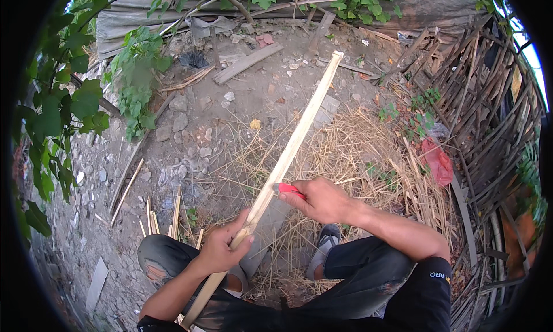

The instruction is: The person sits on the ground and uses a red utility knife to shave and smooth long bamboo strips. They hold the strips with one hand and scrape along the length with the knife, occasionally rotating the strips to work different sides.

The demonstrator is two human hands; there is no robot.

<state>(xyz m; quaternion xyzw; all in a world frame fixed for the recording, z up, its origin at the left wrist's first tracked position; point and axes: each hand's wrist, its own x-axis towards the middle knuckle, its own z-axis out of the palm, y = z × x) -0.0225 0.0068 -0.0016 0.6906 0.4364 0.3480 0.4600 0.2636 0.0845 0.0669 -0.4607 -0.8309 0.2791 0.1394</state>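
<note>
A long pale strip of split bamboo (295, 141) slants from my lap up and away to the right. My left hand (222, 248) is closed around its lower part, near a knot. In my right hand (327, 200) is a knife with a red handle (292, 196). Its front end meets the right edge of the strip, just above my left hand. I cannot make out the blade clearly. The strip's far end hangs over the ground, apart from both hands.
Thin shavings (351, 153) litter the ground ahead. Several bamboo sticks (175, 214) stand beside my left knee. A grey plank (249, 63) lies farther off among stones. To the right are piled branches (484, 90) and a red plastic bag (438, 161). Leafy vines (63, 119) hang at left.
</note>
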